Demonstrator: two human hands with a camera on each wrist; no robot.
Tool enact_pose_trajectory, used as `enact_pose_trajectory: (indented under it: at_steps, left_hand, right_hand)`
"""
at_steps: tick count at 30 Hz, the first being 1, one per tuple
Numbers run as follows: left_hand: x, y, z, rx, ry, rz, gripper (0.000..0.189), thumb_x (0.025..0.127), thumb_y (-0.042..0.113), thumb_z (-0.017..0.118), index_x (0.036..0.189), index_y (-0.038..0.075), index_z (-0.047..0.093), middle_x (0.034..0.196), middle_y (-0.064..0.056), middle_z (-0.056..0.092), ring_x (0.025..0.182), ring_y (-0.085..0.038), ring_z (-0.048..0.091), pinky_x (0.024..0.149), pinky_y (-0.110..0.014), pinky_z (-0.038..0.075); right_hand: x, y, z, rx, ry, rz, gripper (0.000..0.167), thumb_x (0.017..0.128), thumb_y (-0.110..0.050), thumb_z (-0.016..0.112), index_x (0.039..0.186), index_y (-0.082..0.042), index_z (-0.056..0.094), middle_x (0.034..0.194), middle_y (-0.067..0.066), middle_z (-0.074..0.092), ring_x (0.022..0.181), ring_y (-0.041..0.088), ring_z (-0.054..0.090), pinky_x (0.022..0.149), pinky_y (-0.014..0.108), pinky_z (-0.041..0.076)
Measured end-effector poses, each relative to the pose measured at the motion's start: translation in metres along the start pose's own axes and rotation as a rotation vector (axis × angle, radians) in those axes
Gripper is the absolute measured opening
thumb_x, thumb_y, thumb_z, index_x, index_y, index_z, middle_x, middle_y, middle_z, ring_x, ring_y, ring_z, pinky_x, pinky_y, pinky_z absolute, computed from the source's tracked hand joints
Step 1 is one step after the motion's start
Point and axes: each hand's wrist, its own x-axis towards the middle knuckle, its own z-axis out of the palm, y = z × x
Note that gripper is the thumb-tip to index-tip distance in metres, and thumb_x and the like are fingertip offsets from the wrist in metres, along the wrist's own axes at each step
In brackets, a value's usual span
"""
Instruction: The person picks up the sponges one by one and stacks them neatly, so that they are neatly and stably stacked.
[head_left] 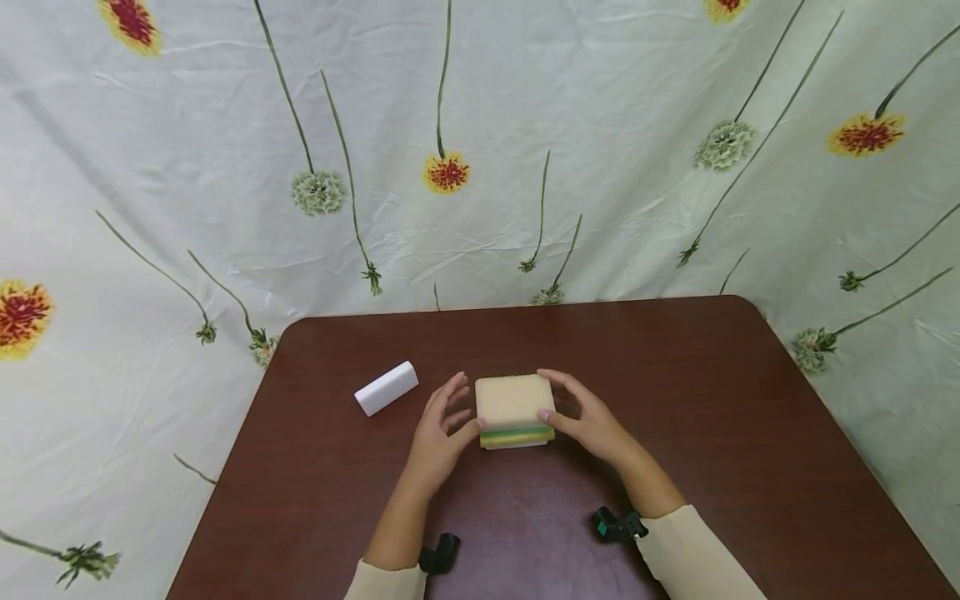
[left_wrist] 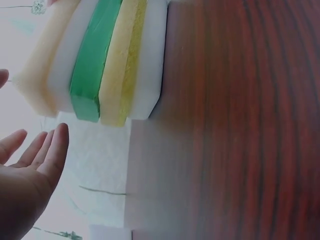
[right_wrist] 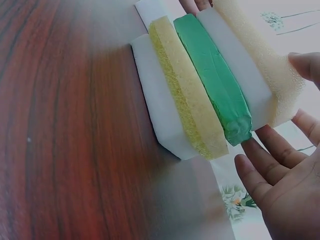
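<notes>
A stack of soft-looking blocks (head_left: 514,402) stands on the brown table. Its layers are a beige foam slab (right_wrist: 272,65) on top, then white, a green slab (right_wrist: 212,75), a yellow sponge (right_wrist: 187,95) and a white block (right_wrist: 160,102) at the bottom. The left hand (head_left: 438,435) is at the stack's left side, thumb by the near corner and fingers spread apart from it. At the right side, the right hand (head_left: 588,417) spans the top slab, thumb at its near edge and forefinger by the far corner. Its other fingers extend loosely beside the layers.
A white block (head_left: 386,388) lies on the table (head_left: 675,375) to the left of the stack. Behind the table hangs a pale cloth (head_left: 615,208) printed with flowers. Both wrists wear black straps with small devices.
</notes>
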Motion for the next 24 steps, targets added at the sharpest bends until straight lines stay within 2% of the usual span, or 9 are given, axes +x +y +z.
enact_pose_trajectory:
  at_steps: [4,10,14,19,21,24]
  left_hand:
    - [0.001,0.002,-0.007,0.008,0.074,-0.015,0.067,0.090,0.004,0.073,0.149,0.024,0.047,0.149,-0.002,0.049,0.140,-0.022,0.048,0.106,-0.039,0.049]
    - [0.004,0.006,-0.019,-0.021,0.203,-0.045,0.055,0.093,0.005,0.069,0.143,0.020,0.054,0.143,-0.004,0.058,0.131,-0.020,0.054,0.096,-0.025,0.050]
    - [0.005,0.008,-0.029,-0.047,0.277,-0.041,0.053,0.094,0.004,0.067,0.144,0.015,0.054,0.140,-0.005,0.059,0.128,-0.018,0.055,0.095,-0.022,0.048]
    - [0.005,0.009,-0.041,-0.062,0.354,-0.027,0.052,0.095,0.001,0.065,0.145,0.008,0.052,0.137,-0.009,0.060,0.126,-0.024,0.056,0.092,-0.015,0.048]
    - [0.005,0.009,-0.044,-0.070,0.388,-0.026,0.052,0.094,0.001,0.065,0.145,0.007,0.053,0.135,-0.010,0.060,0.125,-0.025,0.057,0.090,-0.014,0.048]
    - [0.005,0.011,-0.050,-0.054,0.435,-0.034,0.051,0.094,0.001,0.066,0.143,0.011,0.055,0.134,-0.012,0.061,0.123,-0.019,0.057,0.089,-0.015,0.048]
  right_hand:
    - [0.001,0.000,0.000,-0.002,0.000,-0.001,0.061,0.095,-0.022,0.072,0.148,-0.035,0.045,0.146,0.008,0.052,0.134,0.037,0.051,0.111,0.060,0.039]
    - [0.001,0.002,-0.001,-0.009,0.004,-0.001,0.061,0.095,-0.021,0.072,0.149,-0.033,0.045,0.147,0.009,0.052,0.135,0.037,0.050,0.112,0.060,0.038]
    - [0.000,0.003,-0.001,-0.018,0.005,0.007,0.061,0.096,-0.023,0.071,0.149,-0.034,0.045,0.147,0.009,0.051,0.135,0.038,0.051,0.111,0.061,0.039]
    - [-0.001,0.004,-0.001,-0.028,0.008,0.010,0.060,0.095,-0.024,0.071,0.148,-0.035,0.045,0.147,0.008,0.051,0.134,0.037,0.051,0.112,0.061,0.038]
    - [0.000,0.004,0.000,-0.029,0.006,0.009,0.060,0.096,-0.024,0.071,0.148,-0.035,0.045,0.148,0.008,0.051,0.135,0.037,0.050,0.112,0.061,0.037]
    - [0.000,0.003,0.000,-0.037,0.009,0.011,0.060,0.095,-0.025,0.071,0.149,-0.034,0.045,0.147,0.008,0.051,0.135,0.037,0.050,0.111,0.061,0.038]
